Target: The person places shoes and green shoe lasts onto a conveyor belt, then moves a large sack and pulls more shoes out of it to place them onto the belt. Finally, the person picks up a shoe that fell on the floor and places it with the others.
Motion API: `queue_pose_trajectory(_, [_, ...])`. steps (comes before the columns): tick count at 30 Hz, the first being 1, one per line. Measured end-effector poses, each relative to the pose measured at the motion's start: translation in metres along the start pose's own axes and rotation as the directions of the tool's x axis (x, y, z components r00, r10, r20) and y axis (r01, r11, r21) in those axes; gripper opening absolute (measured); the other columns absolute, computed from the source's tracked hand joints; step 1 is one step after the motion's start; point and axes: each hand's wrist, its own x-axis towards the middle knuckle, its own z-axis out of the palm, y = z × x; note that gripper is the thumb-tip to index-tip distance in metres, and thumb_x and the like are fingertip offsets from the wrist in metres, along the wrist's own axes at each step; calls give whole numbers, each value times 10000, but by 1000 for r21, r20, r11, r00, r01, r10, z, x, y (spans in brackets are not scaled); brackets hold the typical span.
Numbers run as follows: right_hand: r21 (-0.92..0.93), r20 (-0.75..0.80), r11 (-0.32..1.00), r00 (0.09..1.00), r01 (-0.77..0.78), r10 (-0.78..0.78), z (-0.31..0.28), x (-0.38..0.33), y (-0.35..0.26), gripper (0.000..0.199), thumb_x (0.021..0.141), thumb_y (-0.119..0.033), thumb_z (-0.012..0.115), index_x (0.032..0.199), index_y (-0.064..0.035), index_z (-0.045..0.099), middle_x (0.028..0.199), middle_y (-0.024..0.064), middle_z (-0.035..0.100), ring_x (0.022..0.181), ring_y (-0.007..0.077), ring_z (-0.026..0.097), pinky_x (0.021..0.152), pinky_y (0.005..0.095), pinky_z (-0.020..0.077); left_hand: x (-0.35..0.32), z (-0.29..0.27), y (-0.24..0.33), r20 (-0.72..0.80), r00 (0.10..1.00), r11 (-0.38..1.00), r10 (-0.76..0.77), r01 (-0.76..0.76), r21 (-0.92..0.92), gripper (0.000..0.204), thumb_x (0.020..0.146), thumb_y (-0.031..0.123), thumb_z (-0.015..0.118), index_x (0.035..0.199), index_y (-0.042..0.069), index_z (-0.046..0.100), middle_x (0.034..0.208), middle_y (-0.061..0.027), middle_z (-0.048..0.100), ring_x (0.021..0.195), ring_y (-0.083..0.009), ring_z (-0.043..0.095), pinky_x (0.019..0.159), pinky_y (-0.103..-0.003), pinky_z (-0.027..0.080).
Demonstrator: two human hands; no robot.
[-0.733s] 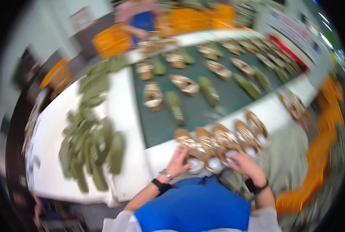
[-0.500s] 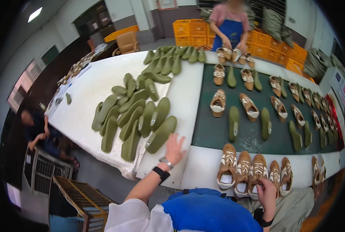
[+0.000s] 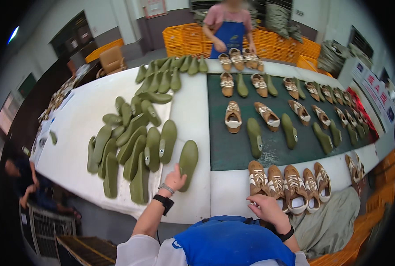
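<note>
My left hand (image 3: pixel 175 180) is closed on the lower edge of a green shoe last (image 3: pixel 189 165), which lies on the white tabletop just right of a pile of similar lasts (image 3: pixel 135 142). My right hand (image 3: pixel 267 207) hovers at the heel end of the leftmost brown-and-white sneaker (image 3: pixel 258 177), hiding that end. Its fingers are loosely bent and apart, with nothing visible between them. Several more brown sneakers (image 3: pixel 295 188) stand side by side along the near table edge to its right.
On the dark green mat (image 3: pixel 228 150) sneakers and green lasts stand in rows. Across the table a person in a blue apron (image 3: pixel 233 37) stands by more sneakers, before stacked orange crates (image 3: pixel 179 37). Another person (image 3: pixel 24 177) sits at far left. A metal-barred crate (image 3: pixel 51 226) stands below.
My left hand has taken hold of a last and drawn it right, away from the pile. My right hand has moved left along the sneaker row. The whole view has shifted.
</note>
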Motion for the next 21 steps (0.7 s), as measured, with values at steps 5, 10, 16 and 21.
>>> queue_pose_trajectory(5, [-44, -42, 987, 987, -154, 152, 3, -14, -9, 223, 792, -189, 597, 994, -93, 597, 826, 123, 616, 747, 316, 596, 639, 391, 487, 60, 24, 96, 72, 993, 990, 92, -99, 99, 582, 806, 243, 513, 1316, 61, 297, 759, -241, 615, 716, -401, 601, 661, -484, 481])
queue_pose_trajectory(10, [-91, -147, 936, 934, -339, 324, 7, -55, -7, 242, 790, -218, 589, 1004, -107, 599, 840, 119, 623, 771, 318, 600, 662, 401, 487, 143, 59, 156, 147, 981, 992, 127, -130, 8, 406, 785, 210, 487, 1174, 105, 437, 949, -258, 600, 900, -409, 578, 776, -464, 465])
queue_pose_trajectory(16, [-66, -206, 868, 858, -492, 470, 33, -90, 12, 280, 766, -191, 585, 1025, -88, 563, 929, 103, 586, 836, 307, 588, 667, 414, 493, 193, 131, 121, 99, 923, 914, 371, -382, 137, 278, 792, 207, 552, 1036, 96, 477, 880, -152, 593, 847, -322, 603, 744, -396, 471])
queue_pose_trajectory(21, [-137, -339, 877, 854, -460, 395, 54, -87, 18, 419, 702, -111, 604, 1107, -74, 503, 1010, 150, 553, 824, 323, 592, 656, 438, 481, 274, 183, 36, 317, 900, 706, 301, -433, 560, 284, 872, 216, 474, 1001, 12, 624, 1118, -170, 579, 1081, -278, 525, 904, -358, 406])
